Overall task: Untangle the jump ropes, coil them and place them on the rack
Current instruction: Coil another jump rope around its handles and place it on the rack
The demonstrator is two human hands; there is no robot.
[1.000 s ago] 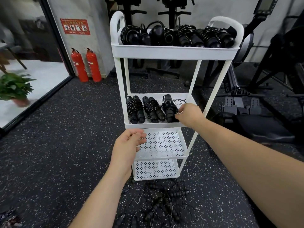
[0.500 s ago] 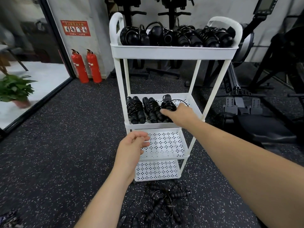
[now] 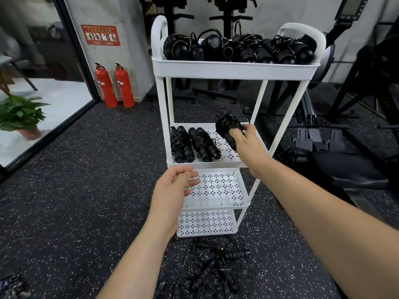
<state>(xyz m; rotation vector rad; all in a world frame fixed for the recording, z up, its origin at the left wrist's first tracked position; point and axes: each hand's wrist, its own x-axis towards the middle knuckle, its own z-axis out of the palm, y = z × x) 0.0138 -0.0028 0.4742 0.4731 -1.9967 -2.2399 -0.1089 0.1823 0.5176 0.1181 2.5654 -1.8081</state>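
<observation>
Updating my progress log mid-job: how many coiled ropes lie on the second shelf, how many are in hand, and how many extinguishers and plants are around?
Coiled ropes lying on the second shelf: 2
Held coiled rope, in the right hand: 1
Red fire extinguishers: 2
Potted plant: 1
Total: 6

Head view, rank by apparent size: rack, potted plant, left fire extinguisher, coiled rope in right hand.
1. rack, by far.
2. potted plant, though the frame edge cuts it.
3. left fire extinguisher and coiled rope in the right hand: about alike; the rope is nearer and partly covered, so unranked.
</observation>
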